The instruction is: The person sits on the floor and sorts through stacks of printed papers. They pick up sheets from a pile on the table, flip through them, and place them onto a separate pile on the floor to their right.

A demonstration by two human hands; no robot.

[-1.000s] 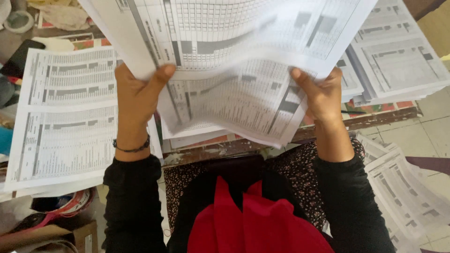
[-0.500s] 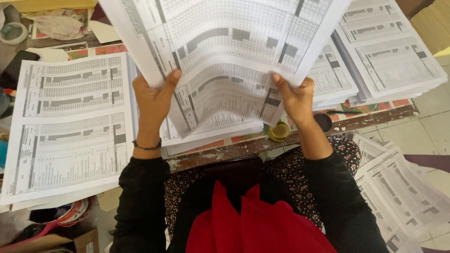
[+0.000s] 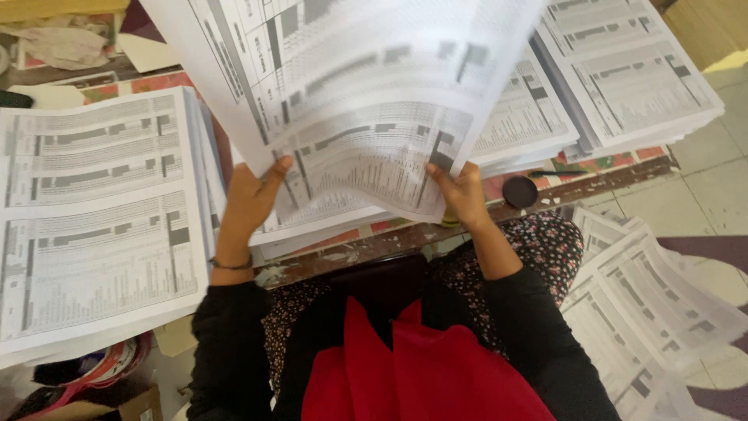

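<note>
Since half a second ago the hands have drawn closer together and the lifted printed sheets (image 3: 366, 109) have bowed up toward the camera. The left hand (image 3: 251, 201) and right hand (image 3: 461, 191) each pinch a lower corner, fingers closed on the paper — held above the table edge (image 3: 374, 242). Judging by the piles, sorting looks midway: stacks lie left (image 3: 93, 226) and right (image 3: 623, 78), with loose sheets on the floor (image 3: 647, 312) unsorted.
</note>
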